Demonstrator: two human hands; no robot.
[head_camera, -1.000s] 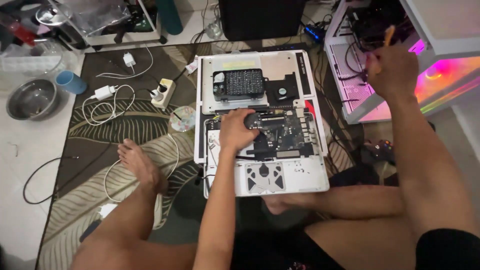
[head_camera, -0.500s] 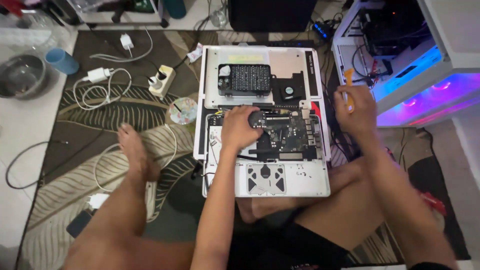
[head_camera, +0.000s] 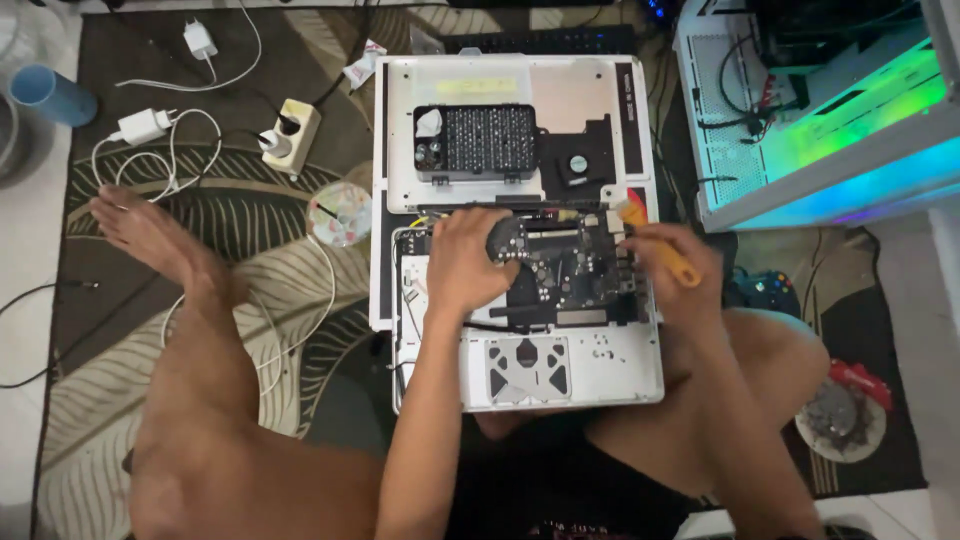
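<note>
The right hand (head_camera: 672, 252) has come down from the side onto the opened laptop (head_camera: 520, 375). The left hand (head_camera: 462, 262) lies flat, fingers loosely curled over its circuit board (head_camera: 568, 272); the right is closed around an orange-handled brush (head_camera: 655, 242).

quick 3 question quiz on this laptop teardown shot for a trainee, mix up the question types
1. True or false: the left hand rests on the dark circuit board inside the opened silver laptop.
2. What does the right hand hold? A) a blue cup B) an orange-handled tool C) a white charger
3. Fill in: the black tray of screwdriver bits lies on the removed silver ____ panel beyond the laptop.

Key: 1 true; 2 B; 3 bottom
</note>
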